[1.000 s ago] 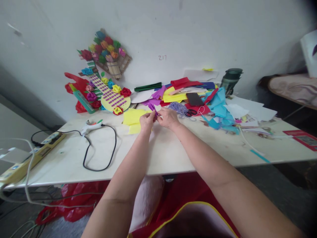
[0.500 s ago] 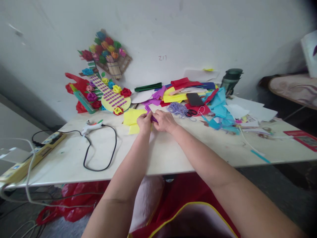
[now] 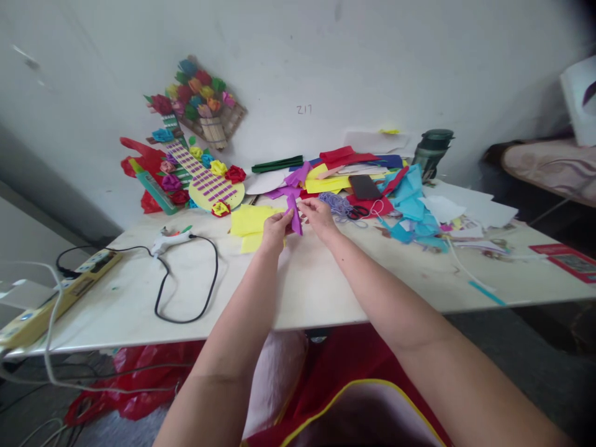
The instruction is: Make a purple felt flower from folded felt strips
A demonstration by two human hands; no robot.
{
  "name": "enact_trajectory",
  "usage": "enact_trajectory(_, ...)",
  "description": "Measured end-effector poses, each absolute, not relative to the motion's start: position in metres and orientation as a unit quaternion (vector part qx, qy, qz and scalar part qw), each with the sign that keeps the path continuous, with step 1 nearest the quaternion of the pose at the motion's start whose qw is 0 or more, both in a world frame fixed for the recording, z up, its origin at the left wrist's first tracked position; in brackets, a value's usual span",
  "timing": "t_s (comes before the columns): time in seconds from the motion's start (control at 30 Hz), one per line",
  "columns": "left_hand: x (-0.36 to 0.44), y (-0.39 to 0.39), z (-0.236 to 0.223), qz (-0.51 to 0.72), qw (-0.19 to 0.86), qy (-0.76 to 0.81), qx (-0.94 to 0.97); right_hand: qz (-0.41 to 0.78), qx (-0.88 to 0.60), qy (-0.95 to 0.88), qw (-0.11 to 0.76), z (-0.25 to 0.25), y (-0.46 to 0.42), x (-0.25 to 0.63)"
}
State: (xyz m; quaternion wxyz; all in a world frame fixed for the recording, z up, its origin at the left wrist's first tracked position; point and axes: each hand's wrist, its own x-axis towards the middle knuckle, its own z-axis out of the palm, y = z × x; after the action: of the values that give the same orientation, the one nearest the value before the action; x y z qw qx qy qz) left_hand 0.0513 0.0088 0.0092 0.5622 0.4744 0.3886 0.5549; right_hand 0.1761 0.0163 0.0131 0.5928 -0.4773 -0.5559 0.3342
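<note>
Head view: centre frame, the left hand (image 3: 275, 228) pinches purple crepe paper (image 3: 297, 225) between its fingers over the worktop (image 3: 321, 285), apparently steadying it for the right hand (image 3: 320, 217), whose grip I can't tell; frame left, the glue gun (image 3: 170, 241) leaves working room.

Light is soft on the wall (image 3: 395, 68), details blurry, top right corner black.

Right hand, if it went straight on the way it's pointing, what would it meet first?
Likely the purple paper strip in the left hand, just ahead of the right hand; depth is unclear, so they may be touching.
</note>
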Motion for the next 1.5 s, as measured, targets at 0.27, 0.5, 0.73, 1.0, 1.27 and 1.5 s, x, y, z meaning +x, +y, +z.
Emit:
enact_trajectory(0.27,0.0500,0.0080,0.0078,0.526,0.577,0.378,0.498,0.404,-0.467,-0.497,0.610,0.0239,0.0082,0.1736)
enact_trajectory(0.5,0.0505,0.0083,0.0076,0.519,0.559,0.390,0.515,0.441,-0.464,-0.453,0.620,0.0234,0.0102,0.1746)
enact_trajectory(0.73,0.0506,0.0090,0.0065,0.505,0.547,0.390,0.542,0.477,-0.463,-0.422,0.617,0.0242,0.0103,0.1780)
enact_trajectory(1.0,0.0506,0.0097,0.0053,0.496,0.542,0.389,0.556,0.530,-0.448,-0.403,0.597,0.0214,0.0164,0.1826)
enact_trajectory(1.27,0.0508,0.0112,0.0023,0.487,0.544,0.390,0.561,0.506,-0.452,-0.400,0.616,0.0216,0.0149,0.1810)
enact_trajectory(1.5,0.0511,0.0113,0.0021,0.483,0.548,0.390,0.560,0.490,-0.456,-0.408,0.621,0.0198,0.0155,0.1797)
